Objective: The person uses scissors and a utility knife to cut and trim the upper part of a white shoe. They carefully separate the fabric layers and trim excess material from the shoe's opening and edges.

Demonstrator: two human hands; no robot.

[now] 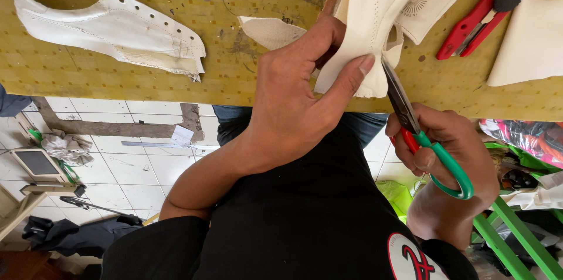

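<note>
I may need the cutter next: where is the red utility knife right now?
In the head view, the red utility knife lies on the yellow workbench at the upper right, between the white leather piece being trimmed and another pale piece.

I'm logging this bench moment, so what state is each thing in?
White shoe upper piece: pinned to the table edge by the left hand.
Scissors: in the right hand, blades at the piece's edge.
Second white upper: lying flat, untouched.
Red utility knife: lying on the table.
</note>
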